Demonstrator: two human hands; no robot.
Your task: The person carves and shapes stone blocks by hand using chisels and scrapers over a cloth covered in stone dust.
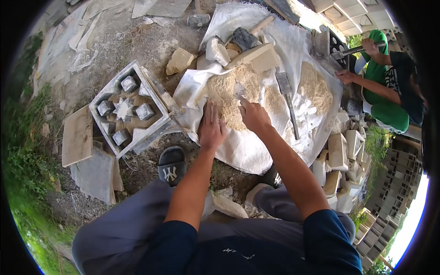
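Note:
A pile of pale sandy powder (227, 91) lies on a white woven sheet (247, 153) in front of me. My left hand (211, 126) rests at the near left edge of the powder, its fingers stretched out and pointing away from me. My right hand (253, 114) is closed around a small trowel-like tool (239, 90), whose blade touches the powder. To the right of that hand a flat-headed mallet (284, 83) lies on the sheet. Left of my hands sits a metal mould (160, 120) with a star shape and several blocks inside.
Stone blocks and a dark-headed hammer (244, 39) lie beyond the powder. Another person (389, 87) crouches at the upper right, holding a tool. Cast blocks (338, 151) are piled at the right. Flat boards (78, 136) lie left of the mould. A sandal (172, 166) is near my left hand.

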